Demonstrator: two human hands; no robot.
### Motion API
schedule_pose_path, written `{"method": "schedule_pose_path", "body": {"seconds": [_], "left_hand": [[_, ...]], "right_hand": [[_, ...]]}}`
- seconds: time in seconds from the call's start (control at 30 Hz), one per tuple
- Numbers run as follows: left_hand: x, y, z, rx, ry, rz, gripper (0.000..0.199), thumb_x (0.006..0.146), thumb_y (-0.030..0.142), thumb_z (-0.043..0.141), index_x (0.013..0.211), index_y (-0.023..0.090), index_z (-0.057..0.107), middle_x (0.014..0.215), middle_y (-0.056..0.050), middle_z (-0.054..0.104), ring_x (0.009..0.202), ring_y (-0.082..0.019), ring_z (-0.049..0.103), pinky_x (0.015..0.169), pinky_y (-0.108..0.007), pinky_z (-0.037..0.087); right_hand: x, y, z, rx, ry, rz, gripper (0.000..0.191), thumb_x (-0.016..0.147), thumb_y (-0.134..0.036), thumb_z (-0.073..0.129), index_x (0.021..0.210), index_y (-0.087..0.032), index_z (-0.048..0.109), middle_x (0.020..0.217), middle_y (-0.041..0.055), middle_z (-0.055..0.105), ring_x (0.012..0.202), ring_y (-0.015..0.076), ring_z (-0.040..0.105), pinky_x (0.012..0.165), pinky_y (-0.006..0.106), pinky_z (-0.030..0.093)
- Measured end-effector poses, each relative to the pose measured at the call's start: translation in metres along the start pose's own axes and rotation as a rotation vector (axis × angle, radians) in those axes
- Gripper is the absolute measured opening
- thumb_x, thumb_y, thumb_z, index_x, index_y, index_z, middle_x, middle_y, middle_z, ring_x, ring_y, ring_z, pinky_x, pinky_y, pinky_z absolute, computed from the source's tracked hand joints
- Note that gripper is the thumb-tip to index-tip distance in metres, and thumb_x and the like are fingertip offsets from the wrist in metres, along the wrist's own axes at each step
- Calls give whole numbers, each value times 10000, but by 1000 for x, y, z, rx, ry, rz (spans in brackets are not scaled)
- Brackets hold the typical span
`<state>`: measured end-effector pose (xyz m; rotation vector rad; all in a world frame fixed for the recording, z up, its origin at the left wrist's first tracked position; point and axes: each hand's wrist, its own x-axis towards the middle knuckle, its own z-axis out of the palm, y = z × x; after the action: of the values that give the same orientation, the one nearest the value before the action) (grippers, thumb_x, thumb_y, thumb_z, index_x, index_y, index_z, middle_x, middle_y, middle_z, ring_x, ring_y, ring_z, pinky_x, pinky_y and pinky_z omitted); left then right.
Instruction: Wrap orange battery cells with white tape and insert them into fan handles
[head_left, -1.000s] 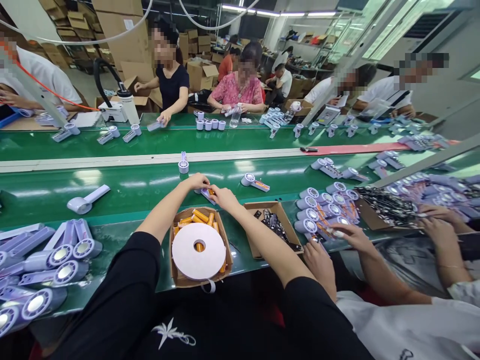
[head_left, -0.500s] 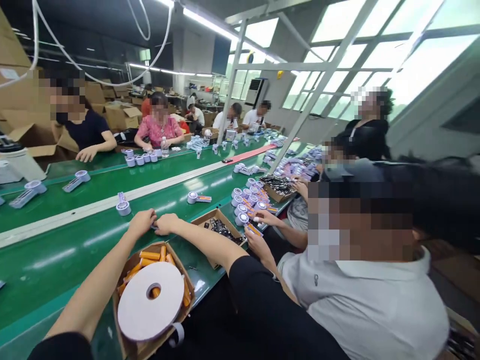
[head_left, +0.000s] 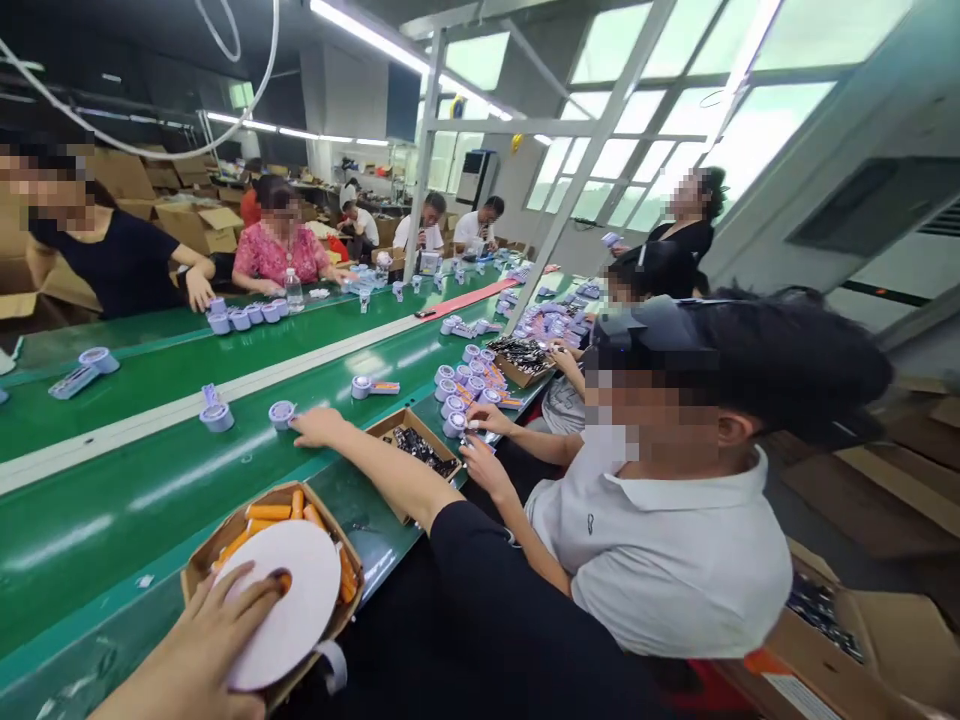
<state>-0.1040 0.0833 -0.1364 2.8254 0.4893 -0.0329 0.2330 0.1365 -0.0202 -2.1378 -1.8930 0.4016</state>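
Note:
My left hand (head_left: 221, 635) rests on a big white roll (head_left: 304, 590), fingers spread over its face near the centre hole. Under the roll, orange cylindrical cells (head_left: 268, 512) fill a cardboard box (head_left: 196, 560). Reaching out over the green belt, my right hand (head_left: 321, 428) has its fingers closed at a lilac unit with a round head (head_left: 282, 414), like a small handheld fan; its handle is hidden by the hand. Another lilac unit (head_left: 217, 416) lies to the left, and one with an orange cell in its handle (head_left: 373, 387) lies beyond my right hand.
A carton of small black parts (head_left: 421, 450) stands beside my right forearm. At my right, a co-worker in a grey shirt (head_left: 660, 540) handles a unit near a pile of lilac units (head_left: 472, 375). Other people sit across the green conveyor (head_left: 135, 450). A slanted metal post (head_left: 555, 215) rises by the belt.
My left hand has left my right hand and come back to the white roll. My right hand stays over the belt, with a lilac unit now showing beside it. The view has shifted right.

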Motion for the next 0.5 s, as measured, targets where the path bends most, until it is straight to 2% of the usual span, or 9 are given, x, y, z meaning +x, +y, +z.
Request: {"method": "schedule_pose_path", "body": {"seconds": [0.07,0.13,0.17,0.2,0.23,0.27,0.33,0.4,0.5], "left_hand": [[-8,5,-12,-60,41,-1,929,554,514,930,1461,465,732,1494,-113,730,1486,-509,571,1197,-725,491],[-22,11,-27,-123,174,-20,923,641,511,925,1526,424,681,1496,-115,723,1497,-474,547,1206,-662,507],[-28,13,-33,-135,282,-41,901,690,522,915,1545,406,655,1496,-118,716,1502,-460,528,1218,-645,498],[-34,16,-38,-128,400,-72,873,725,531,909,1543,390,640,1481,-124,715,1502,-455,509,1232,-644,480],[-38,19,-41,-106,512,-113,843,747,530,908,1528,376,630,1457,-127,715,1500,-454,492,1251,-652,451],[-41,21,-42,-75,605,-160,816,759,512,910,1508,362,621,1430,-130,714,1494,-454,481,1265,-662,422],[-41,25,-40,-24,698,-240,777,771,441,909,1475,331,598,1387,-130,705,1475,-445,478,1279,-666,385],[-39,27,-34,-16,700,-285,731,782,364,885,1449,305,590,1383,-130,695,1468,-432,481,1287,-661,365],[-45,21,-28,-113,773,-393,703,778,385,890,1415,288,609,1409,-135,680,1483,-428,476,1277,-667,387]], "right_hand": [[-23,-1,0,97,60,-24,295,1048,-343,703,1261,-150,770,1315,73,818,1249,201,750,1058,268,566],[-55,2,10,231,98,-66,328,1091,-386,635,1300,-172,767,1327,84,817,1238,204,746,1049,278,572],[-74,5,18,402,148,-80,348,1094,-431,623,1241,-165,791,1210,93,844,1104,202,779,980,284,593],[-93,6,27,575,124,-85,440,1105,-517,569,1158,-149,804,1027,89,849,902,186,786,848,276,605],[-114,5,37,731,59,-90,573,1102,-623,503,1117,-133,799,884,78,820,730,169,746,703,265,582],[-133,1,46,859,-49,-114,648,1069,-707,506,1131,-128,789,819,60,793,637,158,705,623,259,548],[-169,-15,63,967,-261,-174,674,975,-778,624,1081,-133,788,719,13,733,550,134,624,550,242,471],[-194,-38,76,924,-339,-237,583,938,-729,721,871,-151,772,610,-33,630,524,105,531,534,229,385],[-212,-67,91,776,-382,-405,605,1008,-608,691,592,-173,630,523,-49,505,520,86,436,544,246,305]]}}
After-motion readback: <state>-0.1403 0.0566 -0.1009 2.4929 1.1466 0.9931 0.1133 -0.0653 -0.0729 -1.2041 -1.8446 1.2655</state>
